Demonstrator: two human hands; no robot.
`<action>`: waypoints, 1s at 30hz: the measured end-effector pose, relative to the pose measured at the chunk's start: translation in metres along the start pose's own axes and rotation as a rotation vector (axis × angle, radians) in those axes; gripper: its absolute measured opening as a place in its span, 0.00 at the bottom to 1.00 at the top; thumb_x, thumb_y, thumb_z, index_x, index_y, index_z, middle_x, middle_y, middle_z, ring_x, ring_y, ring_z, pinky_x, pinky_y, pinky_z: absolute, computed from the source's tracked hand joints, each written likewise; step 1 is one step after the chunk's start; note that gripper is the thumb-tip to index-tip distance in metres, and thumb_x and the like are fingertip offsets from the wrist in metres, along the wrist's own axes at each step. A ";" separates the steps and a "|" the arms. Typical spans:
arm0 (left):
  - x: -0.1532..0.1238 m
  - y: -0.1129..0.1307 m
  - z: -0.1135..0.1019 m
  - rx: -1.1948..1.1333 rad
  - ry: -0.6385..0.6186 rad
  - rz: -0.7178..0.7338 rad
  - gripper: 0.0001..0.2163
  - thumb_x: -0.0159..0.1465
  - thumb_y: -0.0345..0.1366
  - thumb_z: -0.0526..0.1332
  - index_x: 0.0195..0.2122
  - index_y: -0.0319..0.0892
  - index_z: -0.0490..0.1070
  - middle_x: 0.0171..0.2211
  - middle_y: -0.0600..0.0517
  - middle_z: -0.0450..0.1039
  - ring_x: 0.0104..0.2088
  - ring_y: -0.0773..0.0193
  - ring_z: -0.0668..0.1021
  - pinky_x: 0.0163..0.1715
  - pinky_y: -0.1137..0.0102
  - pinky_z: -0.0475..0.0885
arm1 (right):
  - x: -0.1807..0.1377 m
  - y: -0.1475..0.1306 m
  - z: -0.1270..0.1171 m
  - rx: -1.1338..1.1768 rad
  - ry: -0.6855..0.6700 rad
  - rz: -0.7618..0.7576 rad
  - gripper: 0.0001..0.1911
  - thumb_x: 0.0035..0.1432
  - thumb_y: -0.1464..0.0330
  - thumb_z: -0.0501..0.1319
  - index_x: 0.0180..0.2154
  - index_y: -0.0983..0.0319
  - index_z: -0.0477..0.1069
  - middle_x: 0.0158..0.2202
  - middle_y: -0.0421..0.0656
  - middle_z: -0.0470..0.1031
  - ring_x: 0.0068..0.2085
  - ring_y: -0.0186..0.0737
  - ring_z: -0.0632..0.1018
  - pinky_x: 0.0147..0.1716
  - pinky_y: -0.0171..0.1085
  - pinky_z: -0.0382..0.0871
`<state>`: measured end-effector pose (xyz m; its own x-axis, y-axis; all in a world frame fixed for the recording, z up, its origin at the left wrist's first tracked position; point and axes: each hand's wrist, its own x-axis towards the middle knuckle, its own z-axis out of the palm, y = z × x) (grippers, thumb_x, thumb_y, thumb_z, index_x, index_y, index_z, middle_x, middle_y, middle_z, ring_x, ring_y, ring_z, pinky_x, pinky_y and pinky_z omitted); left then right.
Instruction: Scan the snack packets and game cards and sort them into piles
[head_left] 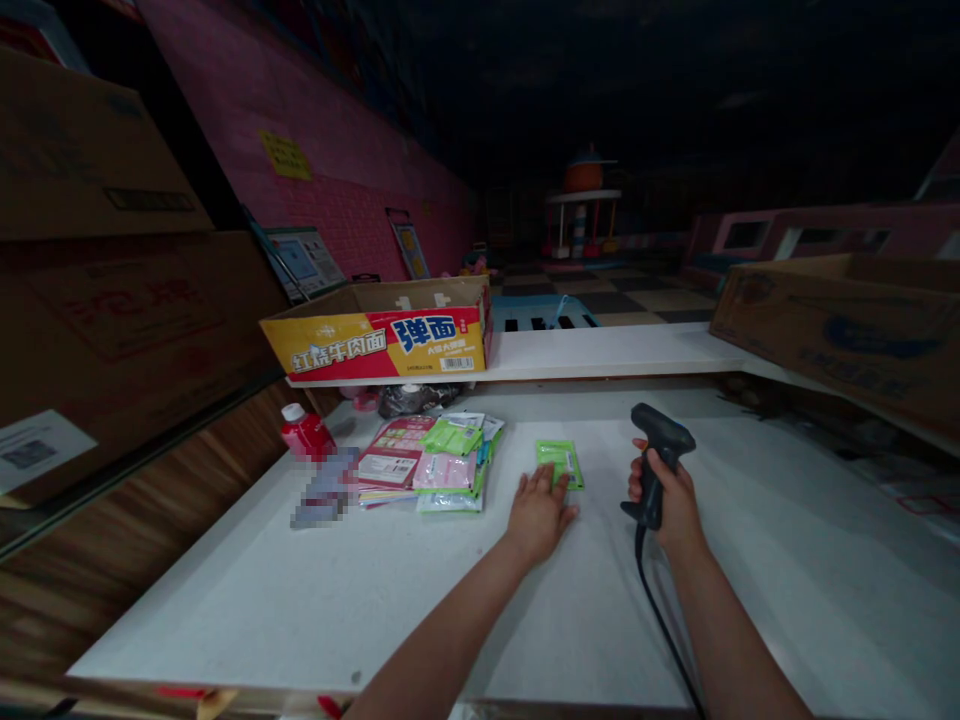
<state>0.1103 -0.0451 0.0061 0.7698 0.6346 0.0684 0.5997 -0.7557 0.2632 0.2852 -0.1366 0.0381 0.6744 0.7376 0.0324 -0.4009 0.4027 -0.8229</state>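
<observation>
My right hand is wrapped round the handle of a dark barcode scanner, held upright above the white counter. Its black cord hangs down toward the counter's front edge. My left hand lies flat, fingers spread, with the fingertips on the lower edge of a small green packet. A white label shows on that packet's right side. To the left sits a pile of flat packets, green, pink and clear, beside a red and white packet.
A red bottle with a white cap stands at the back left, near a blurred grey item. On the raised shelf sit a red and yellow noodle carton and, at right, a brown box. Large cartons are stacked at left.
</observation>
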 end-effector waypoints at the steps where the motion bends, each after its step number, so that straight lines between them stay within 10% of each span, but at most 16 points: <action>1: 0.010 0.002 0.002 0.002 -0.008 0.008 0.27 0.69 0.48 0.49 0.67 0.43 0.56 0.69 0.40 0.51 0.69 0.49 0.56 0.66 0.50 0.50 | 0.000 -0.001 0.000 0.007 0.010 -0.004 0.24 0.45 0.55 0.73 0.41 0.59 0.73 0.22 0.34 0.69 0.17 0.30 0.68 0.14 0.30 0.61; 13: 0.123 0.048 0.017 0.008 -0.093 0.021 0.29 0.69 0.50 0.48 0.69 0.44 0.51 0.71 0.41 0.45 0.70 0.47 0.52 0.65 0.44 0.47 | 0.008 -0.002 -0.002 0.038 0.106 -0.053 0.24 0.46 0.56 0.73 0.42 0.59 0.71 0.21 0.34 0.70 0.17 0.30 0.68 0.14 0.30 0.62; 21: 0.098 0.017 0.001 0.083 0.024 0.033 0.26 0.68 0.44 0.52 0.65 0.39 0.59 0.69 0.37 0.52 0.69 0.48 0.54 0.66 0.48 0.50 | 0.006 0.004 0.000 0.014 0.080 -0.029 0.24 0.46 0.56 0.73 0.42 0.60 0.73 0.22 0.34 0.70 0.17 0.30 0.69 0.14 0.30 0.62; 30: 0.052 -0.070 -0.046 0.322 0.121 -0.277 0.26 0.62 0.25 0.49 0.60 0.46 0.69 0.64 0.45 0.63 0.70 0.51 0.51 0.66 0.45 0.29 | 0.000 0.010 -0.006 0.030 0.052 0.034 0.23 0.45 0.58 0.74 0.42 0.60 0.74 0.21 0.35 0.72 0.18 0.30 0.69 0.14 0.29 0.64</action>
<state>0.0981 0.0477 0.0356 0.5510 0.8200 0.1550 0.8319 -0.5544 -0.0242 0.2843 -0.1356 0.0262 0.6910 0.7224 -0.0257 -0.4420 0.3942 -0.8058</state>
